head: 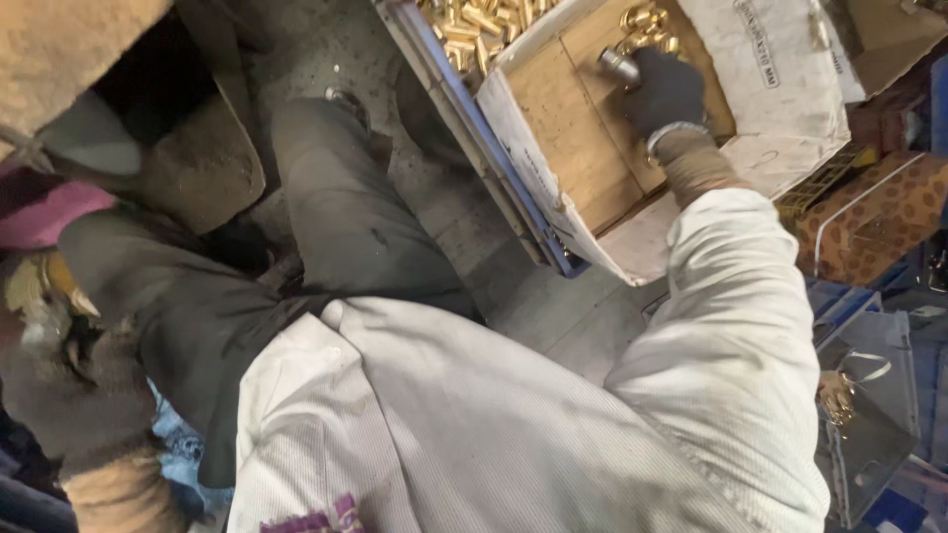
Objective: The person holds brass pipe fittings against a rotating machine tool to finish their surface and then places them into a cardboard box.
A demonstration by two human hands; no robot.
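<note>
My right hand (668, 91) wears a black glove and reaches into an open cardboard box (578, 128) at the top of the view. Its fingers are closed on a small silver metal cylinder (618, 65). A few brass-coloured fittings (647, 22) lie in the box just beyond the fingertips. A white sleeve over a tan cuff, with a metal bracelet at the wrist, covers the arm. My left hand is not visible.
A blue-rimmed tray (474, 28) with several brass parts sits beside the box. My grey-trousered leg (346, 217) stretches over the concrete floor. A patterned brown box (874, 212) and clear plastic containers (869, 415) stand at the right. Dark cloth and bundles crowd the left.
</note>
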